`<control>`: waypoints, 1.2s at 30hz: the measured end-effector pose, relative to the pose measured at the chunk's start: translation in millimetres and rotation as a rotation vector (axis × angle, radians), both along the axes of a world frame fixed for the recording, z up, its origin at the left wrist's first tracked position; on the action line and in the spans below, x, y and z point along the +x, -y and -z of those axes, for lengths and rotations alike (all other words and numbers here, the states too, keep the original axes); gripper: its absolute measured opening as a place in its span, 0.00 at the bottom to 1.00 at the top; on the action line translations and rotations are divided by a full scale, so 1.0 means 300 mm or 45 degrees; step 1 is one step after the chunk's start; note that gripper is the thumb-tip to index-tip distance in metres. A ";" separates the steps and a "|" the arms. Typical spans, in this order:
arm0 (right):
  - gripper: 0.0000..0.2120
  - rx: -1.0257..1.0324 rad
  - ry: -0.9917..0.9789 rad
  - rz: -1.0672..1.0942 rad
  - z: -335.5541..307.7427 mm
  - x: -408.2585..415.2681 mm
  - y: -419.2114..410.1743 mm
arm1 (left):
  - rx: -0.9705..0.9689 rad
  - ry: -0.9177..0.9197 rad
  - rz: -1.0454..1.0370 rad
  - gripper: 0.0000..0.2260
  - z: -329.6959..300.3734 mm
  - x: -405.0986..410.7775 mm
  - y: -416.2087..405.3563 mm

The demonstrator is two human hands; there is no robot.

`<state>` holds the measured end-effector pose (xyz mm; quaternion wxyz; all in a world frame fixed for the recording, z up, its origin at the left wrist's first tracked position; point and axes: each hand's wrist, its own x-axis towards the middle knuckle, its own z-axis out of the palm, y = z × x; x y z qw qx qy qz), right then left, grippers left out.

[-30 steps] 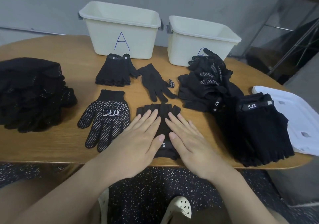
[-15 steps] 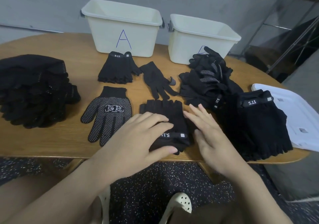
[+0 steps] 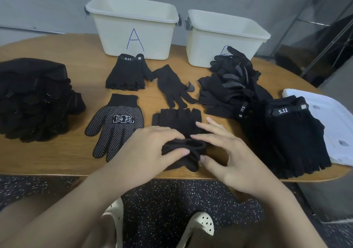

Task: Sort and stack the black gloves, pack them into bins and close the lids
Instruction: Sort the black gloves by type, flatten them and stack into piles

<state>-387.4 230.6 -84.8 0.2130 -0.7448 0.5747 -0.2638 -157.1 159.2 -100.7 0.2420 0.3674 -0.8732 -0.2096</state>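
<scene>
Between the earlier frames and the present one, both hands have been changed from lying flat, side by side, to gripping the cuff end of the fingerless glove [image 3: 178, 122] at the near edge of the table [image 3: 63, 158]. From the head view, that cuff end is seen bunched and raised off the wood. It is pinched by the left hand [image 3: 150, 148] between thumb and curled fingers, and it is grasped from the other side by the right hand [image 3: 227, 152], thumb below and fingers loosely bent above. The finger end of the glove lies flat on the table, pointing toward the far edge. A dotted glove [image 3: 116, 125] is laid just to the left of it; a folded 5.11 glove [image 3: 128, 74] and a plain knit glove [image 3: 170, 85] are laid further back. An unsorted heap [image 3: 229, 83] and a stack of 5.11 gloves [image 3: 292, 135] are placed toward the right edge, beside a white lid [image 3: 330, 121]. A tall pile [image 3: 32, 98] occupies the left edge. Bin A [image 3: 133, 26] and a second bin [image 3: 223, 37] stand open at the far edge. The step in hand is judged to be sorting and folding. For the next move, the held glove should be matched to its own kind, probably the 5.11 stack, and laid squarely.
</scene>
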 end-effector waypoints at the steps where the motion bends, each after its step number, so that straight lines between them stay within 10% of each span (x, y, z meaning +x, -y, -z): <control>1: 0.22 0.010 0.027 0.000 -0.007 0.002 0.003 | 0.003 -0.020 -0.011 0.17 -0.001 -0.002 0.003; 13: 0.07 -0.108 0.171 0.051 0.030 0.029 0.094 | 0.234 -0.129 -0.002 0.14 -0.015 -0.007 0.027; 21: 0.10 -0.097 0.190 0.164 0.044 0.037 0.148 | 0.372 -0.095 -0.058 0.32 0.007 0.017 0.020; 30: 0.16 0.135 0.310 0.064 0.025 0.021 0.109 | 0.331 -0.267 -0.217 0.07 0.009 0.003 0.069; 36: 0.06 -0.056 0.300 0.197 0.016 0.050 0.140 | 0.507 -0.322 -0.195 0.10 -0.011 0.009 0.080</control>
